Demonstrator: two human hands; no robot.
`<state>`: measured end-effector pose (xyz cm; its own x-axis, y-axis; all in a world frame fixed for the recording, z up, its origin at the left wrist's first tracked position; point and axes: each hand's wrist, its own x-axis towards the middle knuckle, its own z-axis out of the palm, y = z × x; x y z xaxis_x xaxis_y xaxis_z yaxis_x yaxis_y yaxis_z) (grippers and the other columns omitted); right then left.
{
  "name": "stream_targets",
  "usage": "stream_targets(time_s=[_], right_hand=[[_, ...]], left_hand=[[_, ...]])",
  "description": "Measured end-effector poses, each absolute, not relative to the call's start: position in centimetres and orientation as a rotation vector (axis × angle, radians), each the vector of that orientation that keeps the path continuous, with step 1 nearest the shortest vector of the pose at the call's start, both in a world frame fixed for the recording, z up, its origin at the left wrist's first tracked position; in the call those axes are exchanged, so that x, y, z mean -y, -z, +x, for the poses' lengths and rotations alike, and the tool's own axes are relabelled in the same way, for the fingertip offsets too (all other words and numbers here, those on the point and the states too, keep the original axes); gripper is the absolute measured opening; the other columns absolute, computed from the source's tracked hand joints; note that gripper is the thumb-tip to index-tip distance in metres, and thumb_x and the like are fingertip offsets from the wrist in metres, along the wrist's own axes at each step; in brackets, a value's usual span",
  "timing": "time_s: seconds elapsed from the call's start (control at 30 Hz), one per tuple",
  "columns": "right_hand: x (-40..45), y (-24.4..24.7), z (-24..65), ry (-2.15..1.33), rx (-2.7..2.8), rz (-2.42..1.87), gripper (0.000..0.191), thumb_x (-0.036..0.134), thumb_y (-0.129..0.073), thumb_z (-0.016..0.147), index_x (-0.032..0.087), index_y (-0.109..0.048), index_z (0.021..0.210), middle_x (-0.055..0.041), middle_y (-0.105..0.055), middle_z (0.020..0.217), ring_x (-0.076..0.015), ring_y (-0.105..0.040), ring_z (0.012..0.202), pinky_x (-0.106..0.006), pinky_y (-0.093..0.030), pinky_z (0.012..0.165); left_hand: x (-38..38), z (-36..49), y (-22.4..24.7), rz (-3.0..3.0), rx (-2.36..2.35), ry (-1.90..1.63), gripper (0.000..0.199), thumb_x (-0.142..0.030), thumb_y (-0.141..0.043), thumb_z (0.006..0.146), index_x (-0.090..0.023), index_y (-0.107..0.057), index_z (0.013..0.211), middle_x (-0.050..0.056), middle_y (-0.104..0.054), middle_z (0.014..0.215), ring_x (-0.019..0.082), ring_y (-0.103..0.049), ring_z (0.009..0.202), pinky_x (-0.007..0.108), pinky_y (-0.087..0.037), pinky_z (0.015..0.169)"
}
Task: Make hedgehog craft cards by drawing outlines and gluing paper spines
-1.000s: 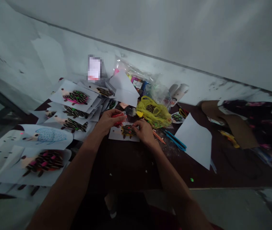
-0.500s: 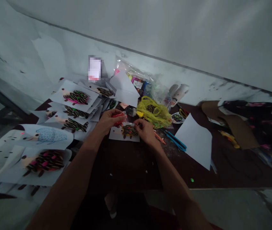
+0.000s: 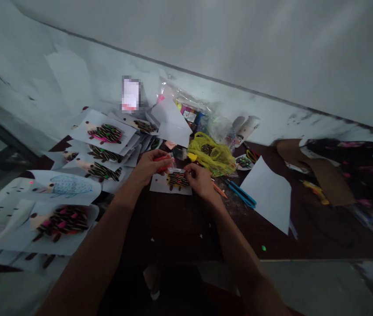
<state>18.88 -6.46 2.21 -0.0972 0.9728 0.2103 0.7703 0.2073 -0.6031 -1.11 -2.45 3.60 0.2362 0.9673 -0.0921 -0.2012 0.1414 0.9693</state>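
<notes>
Apparently for control, the left hand [image 3: 147,167] curls closed around a small red object [image 3: 161,161], while the right hand's [image 3: 202,181] fingertips [image 3: 188,172] rest on a hedgehog picture card [image 3: 173,181], steadying it on the dark table [image 3: 169,232]; any firm grip cannot be confirmed.

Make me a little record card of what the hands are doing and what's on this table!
left hand: holds a small red object
right hand: touches a paper hedgehog picture
beside the hands: yellow plastic bag, blue-handled scissors
further left: pile of hedgehog pictures
further right: white paper sheet
surface: dark table
</notes>
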Motion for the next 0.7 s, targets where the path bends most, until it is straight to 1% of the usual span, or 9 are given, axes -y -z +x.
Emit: stream_targets(time_s=[0.27,0.5,0.57,0.7], right_hand=[[6.25,-1.94,19.04,-0.429,1.948,-1.619,0.015,0.012,-0.061,0.078,0.019,-0.07,0.087,-0.0024,-0.072,0.087,-0.0174,-0.064,0.078,-0.027,-0.045,0.073],[6.25,-2.05,19.05,-0.449,1.952,-1.613,0.012,0.014,-0.064,0.078,0.019,-0.071,0.087,-0.0026,-0.072,0.086,-0.0166,-0.062,0.074,-0.026,-0.045,0.071],[6.3,-2.08,19.01,-0.465,1.951,-1.619,0.012,0.014,-0.064,0.079,0.019,-0.072,0.087,-0.0031,-0.073,0.086,-0.0169,-0.063,0.074,-0.027,-0.045,0.071],[6.32,-2.05,19.06,-0.517,1.918,-1.558,0.017,0.014,-0.059,0.081,0.02,-0.073,0.089,-0.0037,-0.074,0.089,-0.0181,-0.065,0.08,-0.029,-0.046,0.076]], left_hand=[[2.44,-1.07,-3.61,1.033,-0.946,-1.061,0.041,-0.033,-0.088,0.056,-0.015,-0.06,0.081,-0.002,-0.065,0.066,0.009,-0.057,0.045,0.021,-0.044,0.045],[2.39,-1.17,-3.5,1.069,-0.931,-1.055,0.039,-0.034,-0.086,0.06,-0.015,-0.06,0.082,-0.001,-0.065,0.066,0.009,-0.058,0.047,0.021,-0.045,0.047],[2.38,-1.17,-3.51,1.071,-0.937,-1.056,0.038,-0.033,-0.085,0.06,-0.015,-0.06,0.082,-0.001,-0.065,0.066,0.009,-0.058,0.048,0.021,-0.045,0.047],[2.44,-1.18,-3.69,1.08,-0.948,-1.047,0.038,-0.034,-0.085,0.06,-0.015,-0.061,0.082,-0.001,-0.064,0.066,0.009,-0.058,0.047,0.022,-0.046,0.047]])
